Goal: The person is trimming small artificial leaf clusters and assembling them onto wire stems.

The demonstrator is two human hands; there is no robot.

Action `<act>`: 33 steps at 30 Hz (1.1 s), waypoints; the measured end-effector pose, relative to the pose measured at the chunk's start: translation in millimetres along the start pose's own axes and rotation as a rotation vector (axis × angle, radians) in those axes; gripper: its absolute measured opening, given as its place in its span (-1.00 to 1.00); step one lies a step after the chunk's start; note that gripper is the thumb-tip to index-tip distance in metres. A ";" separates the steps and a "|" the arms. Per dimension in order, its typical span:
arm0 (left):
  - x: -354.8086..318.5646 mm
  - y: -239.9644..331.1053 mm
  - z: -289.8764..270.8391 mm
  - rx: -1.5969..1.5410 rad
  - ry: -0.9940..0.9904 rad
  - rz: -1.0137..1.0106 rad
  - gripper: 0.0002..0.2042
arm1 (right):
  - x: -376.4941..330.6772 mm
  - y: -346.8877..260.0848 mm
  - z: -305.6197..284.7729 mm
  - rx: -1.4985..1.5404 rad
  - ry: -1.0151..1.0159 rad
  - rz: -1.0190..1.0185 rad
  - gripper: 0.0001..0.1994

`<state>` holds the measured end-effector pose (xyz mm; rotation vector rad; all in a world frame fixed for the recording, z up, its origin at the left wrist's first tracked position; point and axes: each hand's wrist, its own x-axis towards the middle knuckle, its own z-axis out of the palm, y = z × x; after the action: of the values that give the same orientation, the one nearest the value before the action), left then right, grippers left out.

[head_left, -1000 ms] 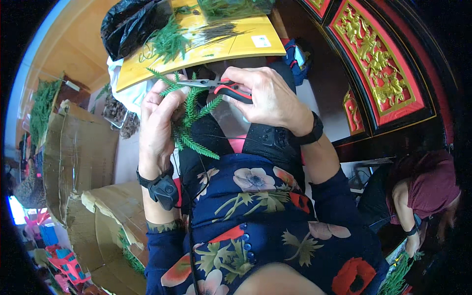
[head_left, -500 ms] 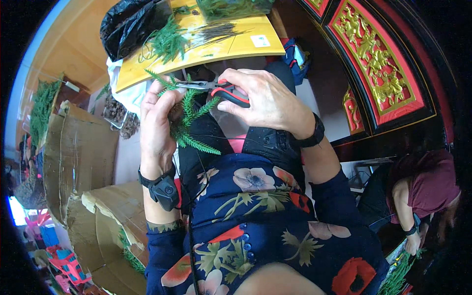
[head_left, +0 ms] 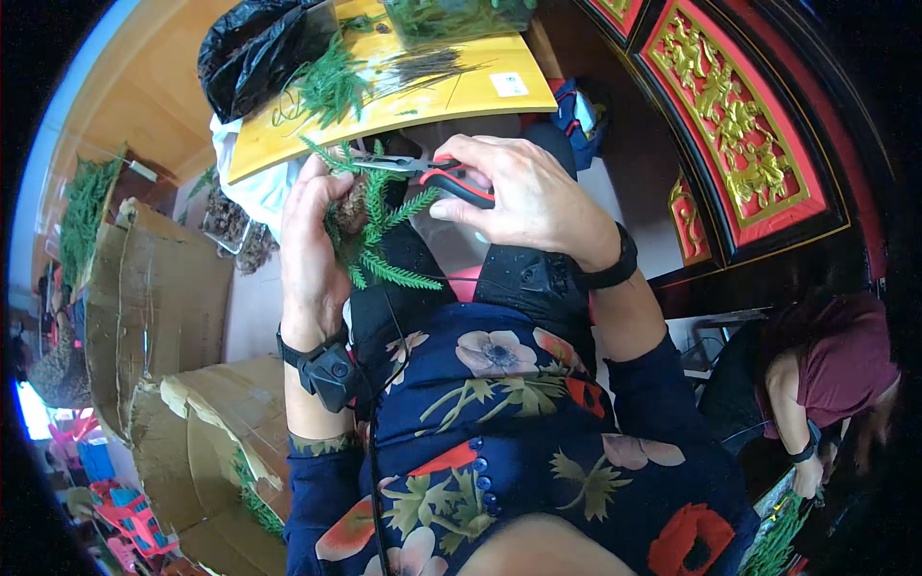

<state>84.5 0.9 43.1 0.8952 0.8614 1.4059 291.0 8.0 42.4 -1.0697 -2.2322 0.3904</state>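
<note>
My left hand [head_left: 312, 250] grips a bunch of green fir-like sprigs [head_left: 376, 223] held upright over my lap. My right hand [head_left: 523, 197] is closed on red-and-black handled pliers [head_left: 437, 173], whose metal jaws point left and meet the top of the sprig bunch beside my left fingers. Both wrists wear black bands. A yellow table [head_left: 451, 91] lies just beyond the hands, with loose green sprigs [head_left: 331, 86] and a bundle of thin dark wires [head_left: 423, 65] on it.
A black plastic bag [head_left: 254, 48] sits on the table's left end. Brown cardboard boxes [head_left: 154, 298] with more greenery stand at the left. A red and gold carved panel [head_left: 740, 125] is at the right. Another person in a maroon top [head_left: 831, 374] works at the lower right.
The hands and pliers stay at the sprig bunch; the sprigs have shifted slightly in my left hand.
</note>
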 end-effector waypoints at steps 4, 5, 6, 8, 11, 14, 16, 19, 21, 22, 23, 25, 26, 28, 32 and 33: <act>3.8 9.7 7.3 0.029 -0.026 0.065 -0.74 | 8.7 -3.5 -7.9 -0.005 0.050 0.042 -0.71; 5.8 11.7 9.4 0.024 -0.033 0.070 -0.74 | 10.0 -2.6 -11.2 -0.014 0.054 0.039 -0.71; 6.5 13.1 7.5 0.022 -0.041 0.064 -0.73 | 11.4 -1.8 -10.8 0.007 0.033 0.041 -0.72; 5.9 17.1 2.0 0.019 -0.051 0.070 -0.72 | 14.4 -3.2 -10.4 0.023 0.016 0.031 -0.73; 4.8 20.4 -21.2 0.113 -0.260 -0.069 -0.71 | 7.4 -11.2 -6.7 0.041 0.040 0.057 -0.76; 8.3 35.2 -18.5 0.202 -0.333 -0.013 -0.70 | 14.1 -13.5 -17.7 0.031 0.053 0.028 -0.76; 1.1 41.5 -21.1 0.218 -0.316 0.001 -0.69 | 13.3 -21.0 -15.7 0.019 0.036 0.051 -0.76; -1.3 42.6 -19.8 0.507 -0.298 0.170 -0.70 | 14.7 -27.2 -13.3 0.025 0.016 0.097 -0.76; -1.9 42.8 -19.5 0.559 -0.269 0.207 -0.70 | 15.4 -27.2 -11.4 0.073 -0.010 0.157 -0.77; -0.9 40.8 -21.4 0.612 -0.249 0.220 -0.67 | 16.8 -25.9 -10.1 0.065 -0.012 0.149 -0.77; 0.6 37.7 -24.4 0.665 -0.228 0.230 -0.65 | 18.3 -24.2 -8.1 0.111 -0.019 0.142 -0.77; 3.5 34.8 -29.1 0.685 -0.206 0.290 -0.60 | 22.8 -18.3 -7.7 0.125 -0.040 0.136 -0.75; 3.1 36.2 -30.9 0.660 -0.142 0.345 -0.58 | 30.0 -11.8 -9.3 0.094 -0.058 0.132 -0.72; 6.4 36.9 -42.9 0.631 -0.028 0.414 -0.55 | 55.8 8.2 -7.4 0.288 -0.033 0.211 -0.66; 9.0 53.6 -53.4 0.628 -0.051 0.351 -0.54 | 169.9 45.5 -59.6 0.053 0.160 0.318 -0.55; 8.1 53.3 -49.0 0.623 -0.064 0.358 -0.54 | 201.5 62.2 -79.7 0.039 0.167 0.373 -0.46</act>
<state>17.4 7.9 70.3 1.6231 1.1568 1.4146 283.8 203.7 154.1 -1.4459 -1.8708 0.4797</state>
